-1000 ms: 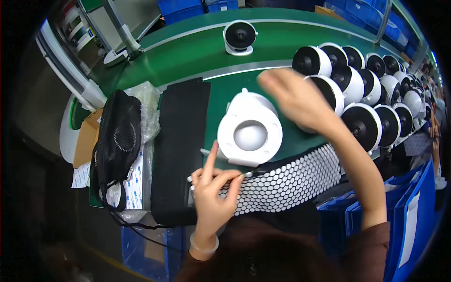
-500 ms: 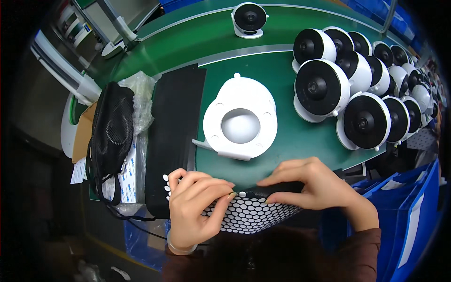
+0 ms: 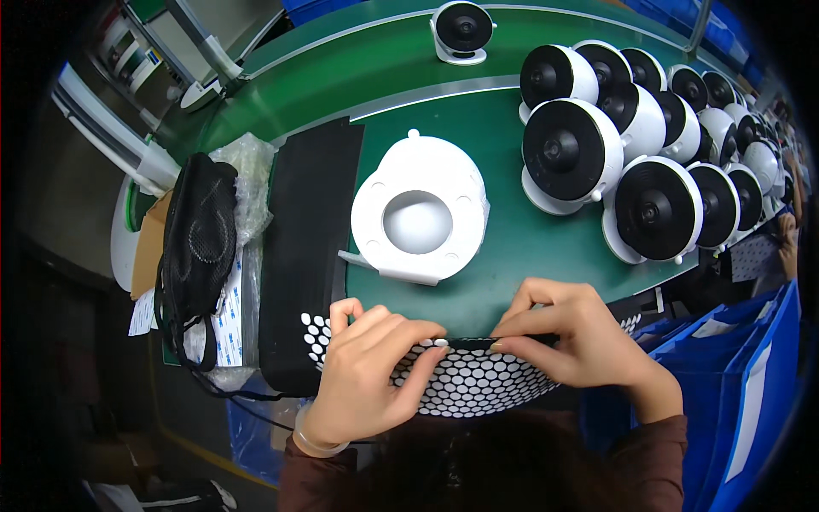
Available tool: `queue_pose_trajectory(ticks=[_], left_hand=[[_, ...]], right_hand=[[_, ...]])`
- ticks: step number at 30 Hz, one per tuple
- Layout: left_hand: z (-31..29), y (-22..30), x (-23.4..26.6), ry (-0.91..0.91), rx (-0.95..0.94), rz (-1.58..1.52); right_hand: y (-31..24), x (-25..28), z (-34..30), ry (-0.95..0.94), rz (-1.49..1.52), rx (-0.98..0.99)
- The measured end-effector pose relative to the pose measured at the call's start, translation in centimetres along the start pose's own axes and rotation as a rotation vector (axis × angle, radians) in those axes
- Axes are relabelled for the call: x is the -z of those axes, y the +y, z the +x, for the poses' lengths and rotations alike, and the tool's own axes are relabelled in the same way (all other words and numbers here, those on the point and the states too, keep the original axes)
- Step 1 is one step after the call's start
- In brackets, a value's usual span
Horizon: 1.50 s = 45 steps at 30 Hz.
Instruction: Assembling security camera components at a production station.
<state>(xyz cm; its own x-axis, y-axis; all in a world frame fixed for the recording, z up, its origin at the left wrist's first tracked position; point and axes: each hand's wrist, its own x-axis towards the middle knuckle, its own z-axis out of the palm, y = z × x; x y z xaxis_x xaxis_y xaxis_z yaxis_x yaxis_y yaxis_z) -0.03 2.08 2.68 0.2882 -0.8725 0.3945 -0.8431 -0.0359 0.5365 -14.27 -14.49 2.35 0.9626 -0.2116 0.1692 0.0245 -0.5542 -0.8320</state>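
Observation:
A black sheet of white round pads (image 3: pixel 473 388) hangs bent over the bench's near edge, between my two hands. My left hand (image 3: pixel 367 363) pinches its upper edge between thumb and index finger, where a white pad shows at the fingertips; I cannot tell if that pad is lifted. To the right, my right hand (image 3: pixel 584 333) grips the same edge's black strip between thumb and fingers. Beyond the hands a white camera stand (image 3: pixel 371 209) lies with its round opening up, a white dome visible inside. A pale strip sticks out at its left side.
Many black-and-white round cameras (image 3: pixel 567 149) crowd the bench's right side, and a single camera (image 3: pixel 463 32) stands at the back. To the left are a black flat sheet (image 3: pixel 307 196), a black mesh pouch (image 3: pixel 205 230) and bubble wrap (image 3: pixel 253 183). Blue bins (image 3: pixel 717 392) stand lower right.
The sheet's edge has straightened and more of its pads show on both sides. Both hands have shifted slightly right, still pinching. The view has moved a little, so bench items appear further left.

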Motion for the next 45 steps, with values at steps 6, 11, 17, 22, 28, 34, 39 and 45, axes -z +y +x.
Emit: queue_pose_trajectory(ticks=[6,11,17,22,28,34,39,45], left_hand=[[0.0,-0.5,-1.1,-0.022,0.003,-0.079],[0.4,-0.6,-1.3,-0.048,-0.037,-0.071],[0.5,-0.8,-1.4,-0.011,-0.012,-0.055],[0.5,-1.1,-1.4,0.022,-0.001,-0.058],[0.9,-1.6,-1.4,0.025,0.0,-0.086],[1.0,-1.6,-1.0,0.022,-0.008,-0.064],[-0.4,-2.6,-1.2,0.167,0.101,-0.012],[-0.2,-2.9,-3.3,0.331,0.088,-0.121]], right_hand=[[0.5,-0.7,0.4,-0.093,0.236,-0.289],[0.8,-2.8,0.2,0.266,-0.114,0.178],[0.4,-4.1,0.3,0.413,-0.372,0.261],[0.8,-5.0,0.3,0.509,-0.523,0.389],[0.4,-5.3,0.4,0.556,-0.594,0.395],[-0.4,-3.6,1.0,0.292,-0.234,0.11],[-1.8,-2.1,1.2,0.385,-0.111,0.242],[-2.0,-3.0,4.2,0.437,-0.084,0.264]])
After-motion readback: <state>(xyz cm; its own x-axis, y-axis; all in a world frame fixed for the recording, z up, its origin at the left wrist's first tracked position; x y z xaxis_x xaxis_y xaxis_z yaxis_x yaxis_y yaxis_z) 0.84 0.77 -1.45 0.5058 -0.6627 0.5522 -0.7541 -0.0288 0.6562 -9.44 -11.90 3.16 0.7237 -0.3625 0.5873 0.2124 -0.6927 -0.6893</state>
